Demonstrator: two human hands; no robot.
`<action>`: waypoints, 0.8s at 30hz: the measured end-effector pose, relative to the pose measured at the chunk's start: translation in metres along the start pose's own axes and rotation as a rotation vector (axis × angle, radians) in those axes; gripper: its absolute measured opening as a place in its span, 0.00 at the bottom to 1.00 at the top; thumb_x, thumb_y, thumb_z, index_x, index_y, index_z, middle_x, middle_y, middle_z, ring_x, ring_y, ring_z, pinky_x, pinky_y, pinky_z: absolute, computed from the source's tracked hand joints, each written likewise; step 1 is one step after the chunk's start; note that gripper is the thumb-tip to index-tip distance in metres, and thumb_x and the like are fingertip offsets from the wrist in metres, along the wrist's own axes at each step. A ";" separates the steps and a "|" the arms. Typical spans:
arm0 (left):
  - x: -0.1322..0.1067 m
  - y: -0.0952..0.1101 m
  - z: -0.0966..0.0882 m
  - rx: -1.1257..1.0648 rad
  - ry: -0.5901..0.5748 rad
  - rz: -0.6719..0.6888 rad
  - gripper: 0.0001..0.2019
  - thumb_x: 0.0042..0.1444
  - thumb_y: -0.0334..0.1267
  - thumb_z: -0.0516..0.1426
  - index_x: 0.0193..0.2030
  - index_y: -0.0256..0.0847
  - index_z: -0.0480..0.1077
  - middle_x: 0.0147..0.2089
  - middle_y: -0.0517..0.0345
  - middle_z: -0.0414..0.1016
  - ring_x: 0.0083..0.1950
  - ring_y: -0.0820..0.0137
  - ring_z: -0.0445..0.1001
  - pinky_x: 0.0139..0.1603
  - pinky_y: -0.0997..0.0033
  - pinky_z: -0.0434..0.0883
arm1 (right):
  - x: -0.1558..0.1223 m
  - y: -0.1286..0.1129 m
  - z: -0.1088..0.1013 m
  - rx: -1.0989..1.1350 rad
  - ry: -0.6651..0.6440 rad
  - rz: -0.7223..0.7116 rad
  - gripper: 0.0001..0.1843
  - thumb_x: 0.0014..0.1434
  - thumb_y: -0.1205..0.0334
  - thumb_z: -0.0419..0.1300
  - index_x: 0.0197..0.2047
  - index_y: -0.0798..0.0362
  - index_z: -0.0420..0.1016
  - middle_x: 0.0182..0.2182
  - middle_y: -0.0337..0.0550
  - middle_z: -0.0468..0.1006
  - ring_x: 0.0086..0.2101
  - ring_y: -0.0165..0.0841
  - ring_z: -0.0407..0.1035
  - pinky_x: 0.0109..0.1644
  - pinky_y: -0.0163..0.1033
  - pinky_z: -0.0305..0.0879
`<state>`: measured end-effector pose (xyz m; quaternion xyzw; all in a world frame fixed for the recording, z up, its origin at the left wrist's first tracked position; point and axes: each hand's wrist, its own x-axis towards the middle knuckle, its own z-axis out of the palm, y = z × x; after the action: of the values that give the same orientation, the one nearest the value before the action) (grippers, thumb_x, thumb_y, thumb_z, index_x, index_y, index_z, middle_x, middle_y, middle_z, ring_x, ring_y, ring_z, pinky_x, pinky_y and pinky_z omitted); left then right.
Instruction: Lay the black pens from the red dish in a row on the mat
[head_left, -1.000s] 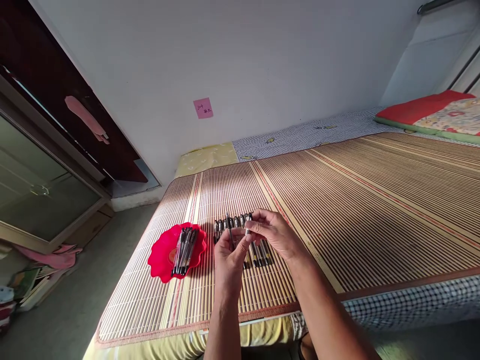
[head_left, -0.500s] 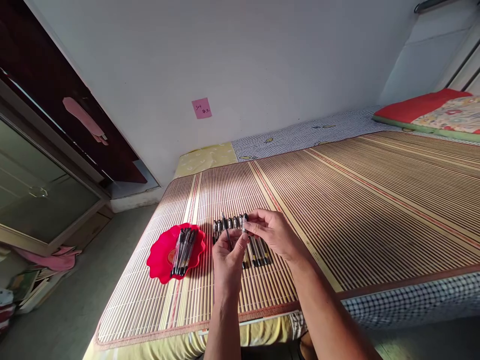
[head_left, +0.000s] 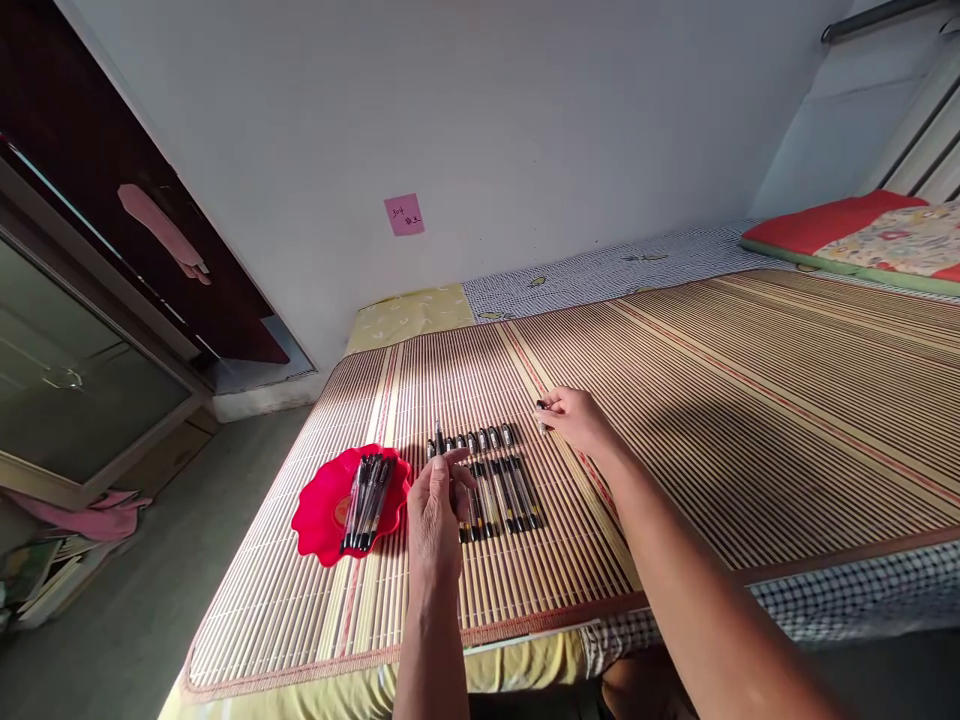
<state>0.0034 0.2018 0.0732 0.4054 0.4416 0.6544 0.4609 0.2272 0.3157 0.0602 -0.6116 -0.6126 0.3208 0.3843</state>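
My left hand is closed around an uncapped pen, whose point sticks up above the fingers. Between the fingertips of my right hand is a pen cap, black with a clear lower part, just over the mat. A row of pen caps lies on the mat between the hands. Below it several uncapped pens lie side by side, partly hidden by my left hand. The red scalloped plate left of my hands holds a bundle of black-capped pens.
A bamboo mat covers the bed, with its front edge near me. Folded red and floral bedding lies at the far right. A pink note is on the wall. A glass-fronted cabinet stands at the left.
My right hand has moved right, away from my left hand, carrying the cap. My left hand has shifted slightly left with the pen, uncovering more of the caps and pens.
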 end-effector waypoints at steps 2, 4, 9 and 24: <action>0.000 0.001 0.000 0.003 -0.003 -0.011 0.24 0.61 0.58 0.63 0.44 0.36 0.80 0.29 0.59 0.73 0.20 0.81 0.56 0.21 0.76 0.52 | 0.017 0.003 0.017 -0.170 -0.052 0.047 0.09 0.60 0.63 0.67 0.43 0.58 0.79 0.33 0.46 0.83 0.30 0.33 0.77 0.33 0.36 0.67; -0.001 0.002 0.000 0.005 -0.006 -0.021 0.24 0.60 0.59 0.63 0.45 0.36 0.81 0.29 0.59 0.73 0.21 0.80 0.57 0.21 0.76 0.52 | 0.029 0.006 0.032 -0.251 -0.081 0.053 0.07 0.57 0.65 0.68 0.40 0.58 0.80 0.34 0.47 0.83 0.31 0.33 0.76 0.32 0.35 0.65; 0.000 0.004 -0.001 0.001 -0.022 -0.036 0.25 0.58 0.60 0.65 0.44 0.36 0.81 0.28 0.60 0.72 0.21 0.80 0.56 0.21 0.76 0.51 | 0.039 0.011 0.053 -0.361 -0.126 0.040 0.02 0.54 0.65 0.69 0.32 0.54 0.81 0.29 0.43 0.82 0.32 0.34 0.76 0.32 0.34 0.61; 0.006 0.004 -0.016 0.000 -0.003 -0.017 0.23 0.62 0.58 0.63 0.44 0.36 0.81 0.27 0.62 0.70 0.20 0.81 0.55 0.21 0.76 0.50 | 0.042 0.012 0.040 -0.480 -0.429 -0.083 0.27 0.43 0.76 0.67 0.49 0.56 0.84 0.36 0.43 0.85 0.33 0.33 0.76 0.32 0.32 0.61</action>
<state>-0.0144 0.2035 0.0731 0.4026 0.4445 0.6498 0.4670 0.2007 0.3614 0.0335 -0.5779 -0.7621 0.2728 0.1041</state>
